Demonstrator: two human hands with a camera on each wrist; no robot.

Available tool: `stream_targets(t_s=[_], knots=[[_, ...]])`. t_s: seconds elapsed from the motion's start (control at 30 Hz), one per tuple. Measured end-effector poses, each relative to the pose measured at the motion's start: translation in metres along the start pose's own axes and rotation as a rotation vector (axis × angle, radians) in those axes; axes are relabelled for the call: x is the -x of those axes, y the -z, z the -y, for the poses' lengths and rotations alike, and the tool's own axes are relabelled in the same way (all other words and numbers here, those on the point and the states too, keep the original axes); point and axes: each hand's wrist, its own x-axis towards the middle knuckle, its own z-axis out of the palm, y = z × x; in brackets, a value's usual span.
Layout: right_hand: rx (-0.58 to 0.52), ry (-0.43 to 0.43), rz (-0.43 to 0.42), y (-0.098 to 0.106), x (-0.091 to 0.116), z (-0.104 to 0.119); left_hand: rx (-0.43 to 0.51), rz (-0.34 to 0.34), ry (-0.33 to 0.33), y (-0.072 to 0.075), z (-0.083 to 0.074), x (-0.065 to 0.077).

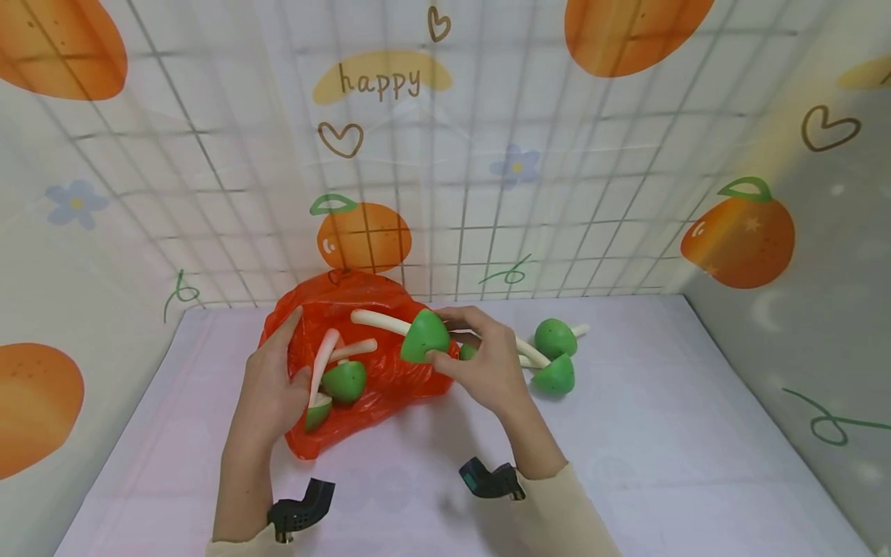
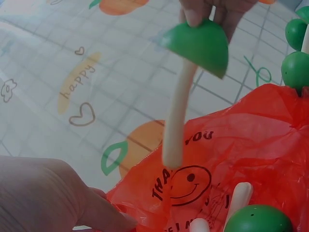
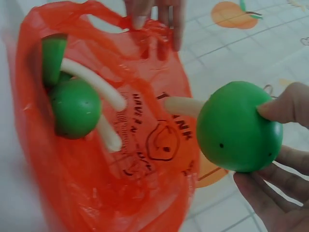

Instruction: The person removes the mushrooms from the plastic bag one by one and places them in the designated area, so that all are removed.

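Observation:
My right hand (image 1: 487, 360) pinches a toy mushroom (image 3: 236, 128) by its green domed cap, thumb on one side and fingers on the other. Its white stem points left, held above the mouth of a red plastic bag (image 1: 390, 387). At the bag's left edge, my left hand (image 1: 267, 387) grips the thin red film, some fingertips showing through it in the right wrist view. Inside the bag lie a green-capped mushroom (image 1: 344, 381) and another mushroom (image 1: 318, 414), their white stems crossing. Printed letters and a smiley mark the bag.
Right of the bag, several more mushrooms rest on the white table (image 1: 647, 433), among them one cap (image 1: 555, 338) behind another cap (image 1: 554, 376). My right hand partly hides this group. A patterned curtain (image 1: 445, 170) over a wire grid stands along the back.

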Motion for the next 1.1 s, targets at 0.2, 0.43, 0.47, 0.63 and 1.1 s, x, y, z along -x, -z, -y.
stream_targets(t_s=[0.2, 0.43, 0.47, 0.63, 1.1], knots=[[-0.086, 0.056, 0.023, 0.013, 0.001, 0.007, 0.000, -0.010, -0.029, -0.001, 0.002, 0.000], [-0.156, 0.105, 0.022, 0.028, 0.002, 0.017, -0.003, -0.002, -0.012, 0.000, 0.000, 0.000], [-0.166, 0.108, 0.020, 0.030, 0.002, 0.018, -0.004, -0.002, -0.012, 0.000, -0.001, 0.000], [-0.192, 0.113, -0.006, 0.044, 0.004, 0.023, -0.004, -0.002, -0.010, 0.000, -0.002, -0.001], [-0.191, 0.003, -0.324, 0.099, 0.007, -0.001, -0.008, -0.001, -0.017, -0.001, -0.001, 0.000]])
